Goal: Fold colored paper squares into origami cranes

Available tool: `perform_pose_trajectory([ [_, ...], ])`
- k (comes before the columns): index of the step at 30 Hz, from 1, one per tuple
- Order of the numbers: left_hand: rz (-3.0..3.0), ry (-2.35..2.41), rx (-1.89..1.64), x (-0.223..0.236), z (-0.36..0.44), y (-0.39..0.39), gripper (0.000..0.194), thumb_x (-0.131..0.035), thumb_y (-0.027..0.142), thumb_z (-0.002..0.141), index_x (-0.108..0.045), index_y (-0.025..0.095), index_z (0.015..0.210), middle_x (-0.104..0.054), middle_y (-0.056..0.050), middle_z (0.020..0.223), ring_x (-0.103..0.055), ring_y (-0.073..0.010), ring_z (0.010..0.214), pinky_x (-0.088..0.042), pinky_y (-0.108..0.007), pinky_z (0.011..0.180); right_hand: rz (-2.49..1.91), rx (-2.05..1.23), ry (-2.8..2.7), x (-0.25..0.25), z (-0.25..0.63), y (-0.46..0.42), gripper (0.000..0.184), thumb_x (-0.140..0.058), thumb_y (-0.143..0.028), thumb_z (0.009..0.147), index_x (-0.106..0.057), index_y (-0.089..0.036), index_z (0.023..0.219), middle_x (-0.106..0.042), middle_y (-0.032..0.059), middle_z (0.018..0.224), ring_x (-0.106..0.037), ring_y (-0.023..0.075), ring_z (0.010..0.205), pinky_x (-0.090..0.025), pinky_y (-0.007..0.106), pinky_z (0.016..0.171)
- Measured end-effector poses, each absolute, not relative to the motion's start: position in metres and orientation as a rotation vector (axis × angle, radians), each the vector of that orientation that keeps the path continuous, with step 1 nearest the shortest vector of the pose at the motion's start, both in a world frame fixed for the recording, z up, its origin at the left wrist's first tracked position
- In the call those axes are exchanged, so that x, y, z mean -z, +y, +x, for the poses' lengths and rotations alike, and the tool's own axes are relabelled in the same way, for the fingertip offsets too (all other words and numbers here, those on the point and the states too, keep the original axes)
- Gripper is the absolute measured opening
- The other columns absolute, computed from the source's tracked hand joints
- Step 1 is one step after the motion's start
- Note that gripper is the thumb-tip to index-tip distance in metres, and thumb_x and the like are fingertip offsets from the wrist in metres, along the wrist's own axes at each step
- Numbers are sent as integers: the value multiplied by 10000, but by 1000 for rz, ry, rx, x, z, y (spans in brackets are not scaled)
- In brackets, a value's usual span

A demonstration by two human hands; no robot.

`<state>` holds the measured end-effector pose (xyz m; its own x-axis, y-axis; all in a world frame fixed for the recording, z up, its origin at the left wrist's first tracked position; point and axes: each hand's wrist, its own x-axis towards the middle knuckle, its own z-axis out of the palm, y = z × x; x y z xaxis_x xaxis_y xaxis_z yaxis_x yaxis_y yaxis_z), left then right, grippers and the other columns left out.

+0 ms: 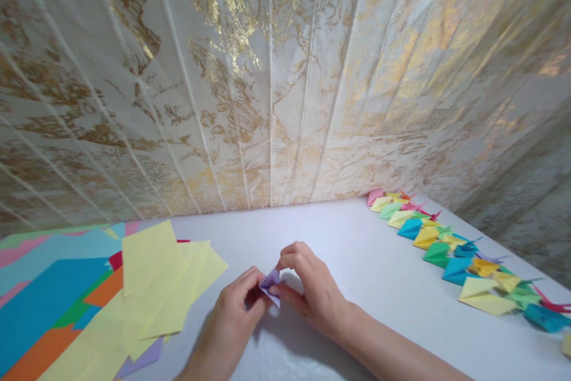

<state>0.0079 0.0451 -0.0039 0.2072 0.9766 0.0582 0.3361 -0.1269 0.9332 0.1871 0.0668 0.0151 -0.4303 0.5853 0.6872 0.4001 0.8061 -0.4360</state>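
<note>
Gold-patterned curtain (250, 72) hangs behind the white table (321, 226) I'm viewing. From the left I see coloured sheets (53, 292), then overlapping yellow sheets (151, 259). Left hand (236, 312) pinches a small folded purple paper (270, 279), centred between both hands; right hand (319, 292) pinches its other side, thumb below forefinger. Far right, folded paper cranes (450, 269) stand in rows.

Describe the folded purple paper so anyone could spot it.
On the white table, look between the sheets at left and the folded pieces at right. There, the left hand and right hand hold the folded purple paper. Of all these papers, only it is held.
</note>
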Motion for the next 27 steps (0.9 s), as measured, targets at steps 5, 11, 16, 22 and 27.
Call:
perform_pose_trajectory([
  [5,1625,1274,-1004,1,9,46,76,-531,212,739,-526,229,666,-475,56,652,-458,-155,631,-367,-232,593,-752,-74,-2196,-16,187,67,241,-459,-374,1049,-603,-192,986,-612,64,896,-511,202,795,-419,318,716],
  [11,1633,1314,-1037,6,9,48,54,-520,192,705,-540,230,671,-490,48,662,-474,-158,631,-395,-234,598,-818,-69,-2335,-14,186,68,154,-542,-255,1015,-651,-203,919,-669,46,847,-496,205,785,-370,338,727],
  [16,1664,1329,-1001,7,6,50,75,-548,257,778,-598,229,731,-554,42,681,-534,-164,641,-426,-243,619,-842,-127,-2334,-32,198,69,253,-452,-256,1051,-668,-211,928,-692,60,859,-528,203,788,-393,328,725],
  [22,1767,1352,-943,-4,8,46,118,-598,316,815,-636,228,745,-618,26,703,-535,-169,636,-423,-258,623,-864,-79,-2522,-91,284,38,313,-440,-271,1048,-729,-257,927,-685,73,881,-545,197,779,-427,320,693],
  [27,1856,1347,-932,-9,10,44,137,-591,339,803,-620,239,714,-619,27,689,-534,-174,622,-422,-268,619,-1239,195,-2499,-120,442,-20,427,-429,-457,1044,-770,-254,887,-684,115,877,-606,181,809,-457,353,703],
])
